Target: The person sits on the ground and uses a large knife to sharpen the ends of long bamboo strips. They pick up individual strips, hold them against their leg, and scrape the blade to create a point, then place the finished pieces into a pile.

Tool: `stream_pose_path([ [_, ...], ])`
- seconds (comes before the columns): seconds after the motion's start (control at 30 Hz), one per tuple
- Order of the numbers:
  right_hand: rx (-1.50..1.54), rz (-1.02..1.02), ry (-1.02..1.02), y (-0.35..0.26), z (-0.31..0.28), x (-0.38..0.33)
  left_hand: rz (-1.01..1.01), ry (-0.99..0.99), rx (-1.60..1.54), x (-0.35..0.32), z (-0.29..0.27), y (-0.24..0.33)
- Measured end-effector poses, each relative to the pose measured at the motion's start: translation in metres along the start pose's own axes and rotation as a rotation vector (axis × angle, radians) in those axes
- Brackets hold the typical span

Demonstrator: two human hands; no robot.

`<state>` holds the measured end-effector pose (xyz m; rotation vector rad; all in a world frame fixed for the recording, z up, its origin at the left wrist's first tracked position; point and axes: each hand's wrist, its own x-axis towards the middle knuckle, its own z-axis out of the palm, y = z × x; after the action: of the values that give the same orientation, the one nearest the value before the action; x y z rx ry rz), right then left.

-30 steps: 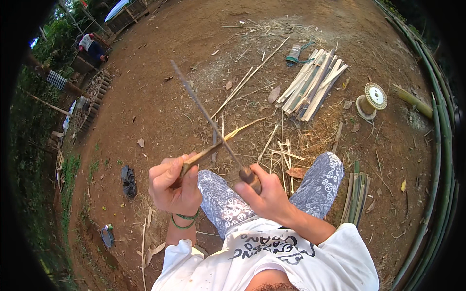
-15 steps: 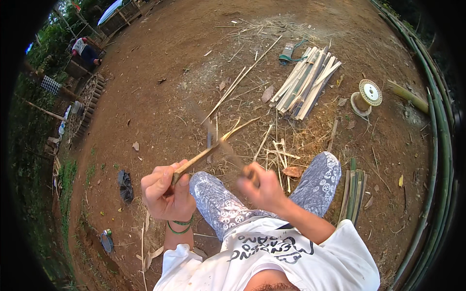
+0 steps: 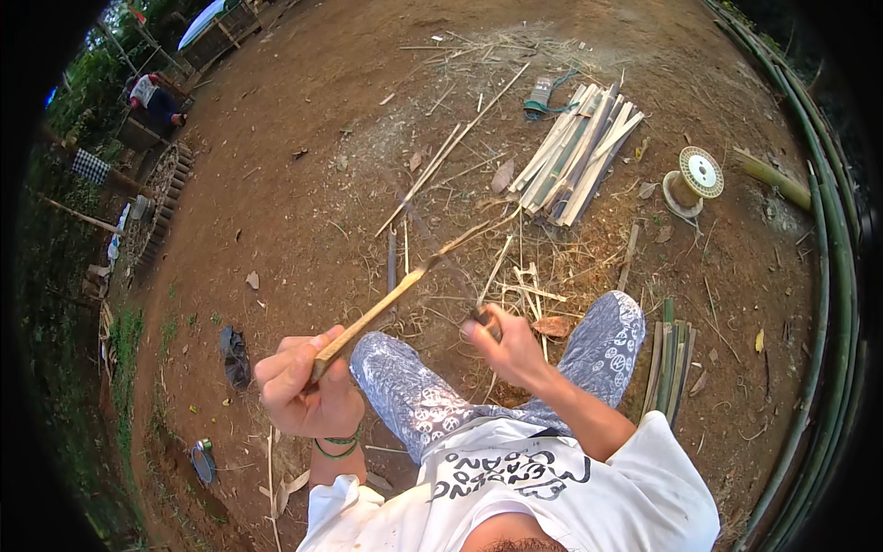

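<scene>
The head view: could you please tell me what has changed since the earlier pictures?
The left hand has drawn back and leftward, taking the stick with it. The right hand, holding the knife, has shifted slightly forward and right. Nothing was taken hold of or let go. The bundle of bamboo strips and the spool stayed put.

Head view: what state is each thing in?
Left hand: closed around the stick's near end
Right hand: closed around the knife's handle
Stick: pale, far end frayed
Knife: crossing the stick, blade blurred
Slats: piled loosely
Spool: standing on end
Black plastic: crumpled
Green poles: lying side by side
</scene>
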<state>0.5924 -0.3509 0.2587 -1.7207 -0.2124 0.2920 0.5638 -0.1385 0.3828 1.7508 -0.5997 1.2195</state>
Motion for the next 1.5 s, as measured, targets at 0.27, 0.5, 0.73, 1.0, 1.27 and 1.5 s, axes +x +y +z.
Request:
stream_pose_path([
  [0.27,-0.108,0.232,0.067,0.096,-0.025,0.046,0.031,-0.040,0.058,0.000,-0.001,-0.002],
  [0.5,-0.178,-0.151,-0.079,0.041,-0.013,0.023,0.033,0.031,0.137,0.001,-0.009,-0.012],
  [0.73,-0.112,0.104,0.023,0.100,-0.029,0.059,0.060,-0.104,0.116,0.003,0.001,-0.001],
  [1.0,0.085,-0.120,-0.077,-0.015,-0.007,0.002,0.011,-0.082,0.188,-0.004,0.019,0.002],
  [1.27,0.001,0.080,0.070,0.039,-0.014,0.018,0.027,-0.182,0.132,-0.017,0.012,0.015],
  [1.5,0.021,-0.174,-0.052,0.018,0.002,0.012,0.014,-0.007,0.270,-0.022,0.009,0.011],
])
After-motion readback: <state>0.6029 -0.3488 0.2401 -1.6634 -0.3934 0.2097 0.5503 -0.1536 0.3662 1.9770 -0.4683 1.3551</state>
